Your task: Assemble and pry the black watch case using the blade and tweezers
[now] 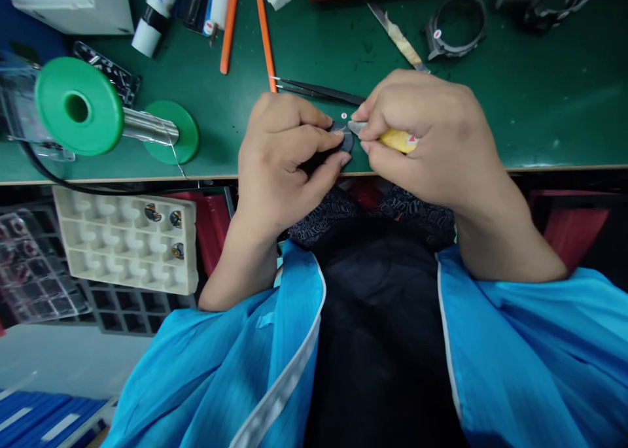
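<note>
The left hand (289, 154) is curled in a pinch on a dark, round-edged disc (346, 142) at the near edge of the green bench (220, 134), thumb below and fingers above. The rim facing the right hand (424, 127) is left uncovered, apparently so that a blade can get at it; much of the disc is hidden, so its exact kind is unclear. The right hand is closed around a yellow-handled knife (398, 140), fingers set far forward by the short blade, a hold that likely favours fine control over force. The tip is at or just beside the disc's rim; contact cannot be told.

Black tweezers (318, 91) lie just beyond both hands, seemingly parked within easy reach. An orange stick (265, 36) lies beyond the left hand, while a wrapped blade (400, 39) and a watch case (461, 46) lie beyond the right, out of the working spot. Left of the left hand, a green solder spool (108, 118) rests on its side, and a cream compartment tray (122, 239) sits below bench level, perhaps keeping small parts sorted.
</note>
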Available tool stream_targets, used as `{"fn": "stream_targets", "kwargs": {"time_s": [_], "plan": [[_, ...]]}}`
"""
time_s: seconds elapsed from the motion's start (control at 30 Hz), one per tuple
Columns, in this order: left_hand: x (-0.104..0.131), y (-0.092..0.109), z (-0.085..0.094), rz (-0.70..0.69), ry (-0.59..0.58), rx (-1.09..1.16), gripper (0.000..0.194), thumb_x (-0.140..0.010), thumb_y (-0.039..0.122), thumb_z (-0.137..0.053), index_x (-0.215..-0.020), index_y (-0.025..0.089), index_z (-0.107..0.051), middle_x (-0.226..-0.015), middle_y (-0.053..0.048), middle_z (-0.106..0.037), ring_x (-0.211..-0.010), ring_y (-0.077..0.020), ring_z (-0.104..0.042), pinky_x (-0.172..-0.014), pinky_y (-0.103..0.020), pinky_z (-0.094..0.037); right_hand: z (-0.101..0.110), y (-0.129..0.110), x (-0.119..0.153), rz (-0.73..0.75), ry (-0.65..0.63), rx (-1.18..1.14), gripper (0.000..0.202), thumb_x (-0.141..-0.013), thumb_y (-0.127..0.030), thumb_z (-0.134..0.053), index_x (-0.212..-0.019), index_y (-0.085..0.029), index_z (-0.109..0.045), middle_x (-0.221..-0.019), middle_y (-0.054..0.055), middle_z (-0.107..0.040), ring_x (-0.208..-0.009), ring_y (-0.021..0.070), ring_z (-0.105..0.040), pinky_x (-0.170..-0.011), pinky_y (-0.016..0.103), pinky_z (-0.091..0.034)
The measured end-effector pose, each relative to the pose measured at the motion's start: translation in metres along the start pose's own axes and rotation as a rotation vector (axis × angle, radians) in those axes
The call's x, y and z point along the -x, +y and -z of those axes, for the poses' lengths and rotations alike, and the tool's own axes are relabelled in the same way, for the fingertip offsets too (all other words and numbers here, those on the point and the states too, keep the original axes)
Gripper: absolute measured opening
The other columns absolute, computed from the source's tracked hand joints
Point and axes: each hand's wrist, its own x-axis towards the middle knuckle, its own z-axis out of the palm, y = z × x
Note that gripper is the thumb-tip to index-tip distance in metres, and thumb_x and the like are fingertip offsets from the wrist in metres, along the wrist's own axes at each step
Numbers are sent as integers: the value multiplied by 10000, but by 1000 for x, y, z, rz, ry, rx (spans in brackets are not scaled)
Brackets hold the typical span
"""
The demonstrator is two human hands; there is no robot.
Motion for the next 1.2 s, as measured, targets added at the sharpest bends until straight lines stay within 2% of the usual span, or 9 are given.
{"fn": "stream_targets", "kwargs": {"time_s": [0.1,0.2,0.37,0.5,0.63,0.77,0.87,1.1,1.2], "plan": [[0,0,0,-10,7,-9,99,-1026,435,-740,-1064,356,-785,-1121,-22,-768,-1102,-281,-716,-1051,-634,-577,-1,1,0,2,9,-48,168,-839,-82,-644,-786,-222,-568,-870,34,-704,-945,261,-730,-785,398,-514],[0,1,0,6,-3,1,111,-1021,450,-743,-1062,358,-788,-1123,-29,-769,-1107,-287,-717,-1059,-651,-570,0,0,-1,-6,36,-23,167,-869,-105,-638,-794,-234,-564,-897,34,-713,-981,274,-728,-831,420,-519],[0,2,1,34,-14,-1,138,-1023,481,-737,-1069,362,-789,-1135,-32,-771,-1126,-293,-714,-1072,-662,-568,3,-1,1,-22,-33,-108,138,-841,-136,-640,-777,-244,-583,-869,19,-714,-911,249,-718,-756,400,-515],[-1,2,1,36,-19,12,139,-1022,480,-737,-1063,360,-795,-1133,-34,-770,-1128,-298,-721,-1069,-673,-567,1,-1,2,-16,52,-49,142,-874,-155,-651,-792,-241,-573,-889,21,-720,-960,261,-726,-822,414,-524],[-1,2,0,-7,2,-34,106,-1025,445,-737,-1054,359,-792,-1114,-29,-776,-1090,-289,-725,-1027,-662,-587,1,1,2,-16,-11,-96,135,-846,-136,-657,-784,-234,-587,-873,23,-713,-925,253,-722,-759,394,-516],[0,2,0,4,4,-18,109,-1023,443,-739,-1059,353,-789,-1124,-30,-773,-1105,-292,-724,-1043,-665,-580,2,0,2,-10,44,-68,123,-868,-144,-644,-796,-229,-591,-893,38,-715,-946,263,-724,-793,413,-511],[0,1,0,8,1,-25,110,-1019,452,-740,-1056,360,-789,-1131,-28,-774,-1113,-296,-723,-1050,-666,-578,1,-1,3,-30,-3,-87,140,-847,-116,-634,-792,-236,-585,-891,33,-714,-931,260,-717,-774,406,-516],[1,0,0,3,-12,20,118,-1031,431,-733,-1111,363,-787,-1195,-10,-787,-1153,-294,-740,-1073,-654,-568,-2,-1,2,-28,49,-47,191,-853,-98,-671,-804,-238,-552,-883,22,-704,-940,260,-720,-817,399,-534],[0,-2,0,-112,29,35,165,-1011,317,-763,-1172,345,-782,-1222,-9,-800,-1120,-274,-763,-1015,-607,-588,-1,-2,2,-34,59,-49,195,-845,-105,-678,-797,-239,-545,-886,26,-707,-937,256,-719,-813,397,-531]]}}
